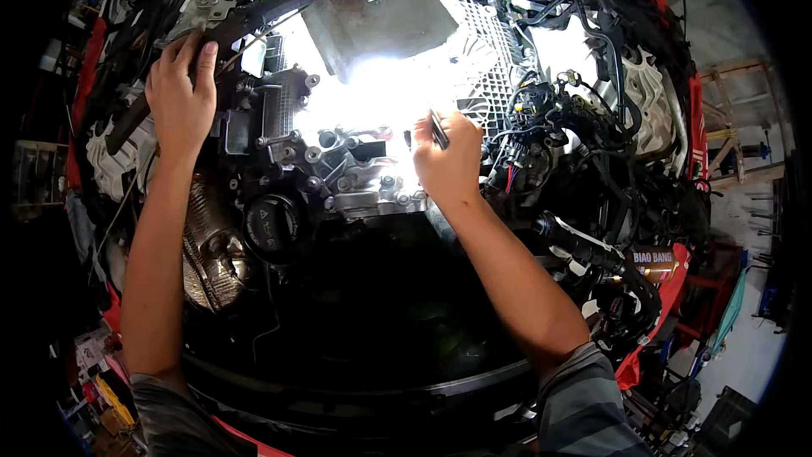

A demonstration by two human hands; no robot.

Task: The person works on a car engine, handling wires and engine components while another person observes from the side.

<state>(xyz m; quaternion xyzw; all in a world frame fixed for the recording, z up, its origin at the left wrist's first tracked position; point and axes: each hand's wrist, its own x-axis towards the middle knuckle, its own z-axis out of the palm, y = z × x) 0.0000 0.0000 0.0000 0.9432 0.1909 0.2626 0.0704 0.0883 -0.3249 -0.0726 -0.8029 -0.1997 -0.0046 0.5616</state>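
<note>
My left hand [182, 97] rests against a long dark bar [262, 13] that slants across the upper left of the engine bay. Its thumb stands apart from the fingers, which reach forward over the bar. Over the bright middle of the engine [355, 173], my right hand [452, 156] is closed around a slim dark metal rod [439, 130], perhaps a tool handle. The rod's far end is lost in the glare and behind the fingers. A grey flat panel [372, 21] lies beyond both hands.
A black round cap [275, 224] and a crinkled metal heat shield [211, 254] sit near my left forearm. Wiring harnesses [541, 110] crowd the right side. A spray can [653, 264] lies beside a black hose [584, 241]. Red fender edges [695, 127] border the bay.
</note>
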